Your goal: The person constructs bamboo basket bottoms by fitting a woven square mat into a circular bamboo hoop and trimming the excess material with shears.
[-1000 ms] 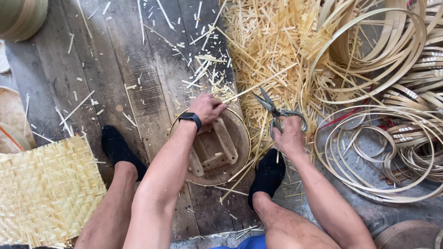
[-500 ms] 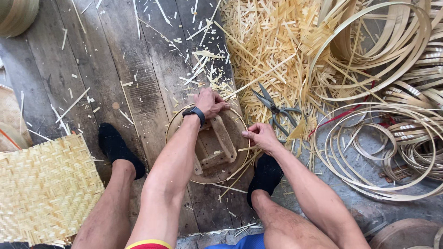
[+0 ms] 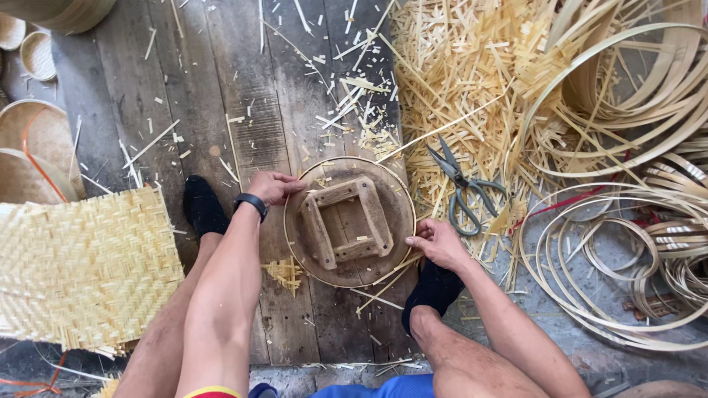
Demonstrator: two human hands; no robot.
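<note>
A round wooden form (image 3: 349, 221) with a square block frame on top lies on the plank floor between my feet, ringed by a thin bamboo hoop. My left hand (image 3: 271, 186), a black watch on its wrist, grips the hoop at the form's upper left rim. My right hand (image 3: 436, 242) pinches the hoop at the right rim. Grey scissors (image 3: 463, 189) lie shut on the floor just beyond my right hand, among bamboo offcuts.
A woven bamboo mat (image 3: 81, 267) lies at the left. Coiled bamboo strips (image 3: 627, 258) and hoops fill the right side. A heap of bamboo trimmings (image 3: 464, 81) covers the floor ahead. Small baskets (image 3: 33, 133) sit at the far left.
My right hand has put the scissors down on the floor and come to the right rim of the form. My left hand slid around to the form's left side.
</note>
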